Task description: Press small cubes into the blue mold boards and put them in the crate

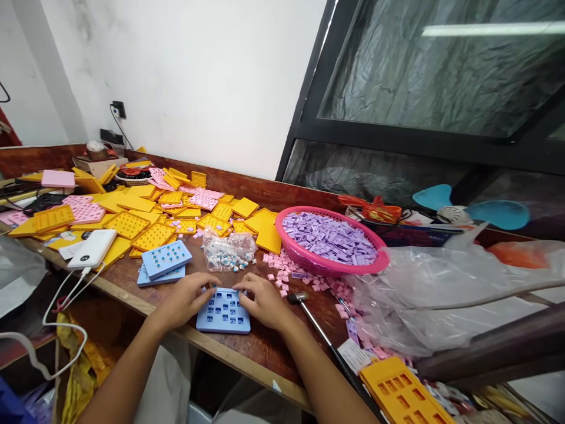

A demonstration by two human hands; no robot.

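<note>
A blue perforated plate (223,313) with small square holes lies flat on the wooden bench (260,347), just in front of me. My left hand (188,299) and my right hand (263,301) grip its far corners, with the fingertips on its upper edge and top face. Small pieces sit in some of its holes. Beyond my left hand lie two more blue plates (166,261), one partly on the other. A clear plastic bag (228,251) of small blue-and-white parts lies beyond the hands. A small metal hammer (298,298) lies right of my right hand.
Many yellow and pink plates (136,215) are heaped along the bench. A pink basket (286,232) holds lilac pieces, and loose pink pieces are strewn near it. A white power bank (92,248) trails a cable at left. A crumpled plastic sheet (410,300) covers the right side.
</note>
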